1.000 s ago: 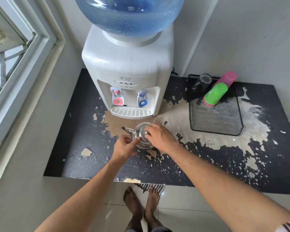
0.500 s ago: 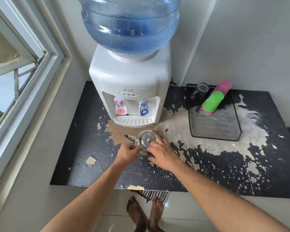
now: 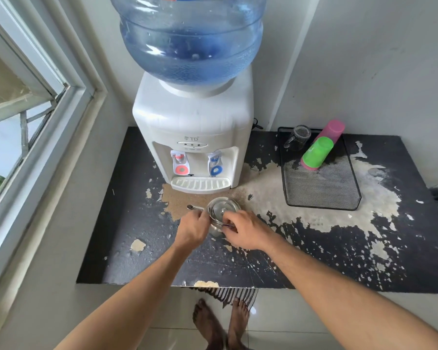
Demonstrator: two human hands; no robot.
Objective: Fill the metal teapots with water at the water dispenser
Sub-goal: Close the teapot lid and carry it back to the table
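Note:
A small metal teapot [image 3: 221, 209] stands on the worn black counter [image 3: 339, 261], just in front of the drip tray of the white water dispenser [image 3: 195, 127]. Its spout points left and its lid is on. My left hand [image 3: 191, 229] holds the pot's left side below the spout, fingers curled against the body. My right hand [image 3: 247, 229] grips the thin wire handle at the pot's near right side. The dispenser has a red tap [image 3: 180, 164] and a blue tap [image 3: 215, 165], and carries a large blue water bottle [image 3: 191, 39].
A black mesh tray [image 3: 321, 188] lies at the right of the dispenser with a glass mug [image 3: 299, 137] and stacked green and pink cups [image 3: 319, 150]. A window frame [image 3: 36, 137] runs along the left wall. My bare feet stand on the tiled floor below the counter edge.
My right hand has slid off the lid toward me and now grips the wire handle. The left hand stays at the pot's side. The camera has tilted up, showing more of the bottle.

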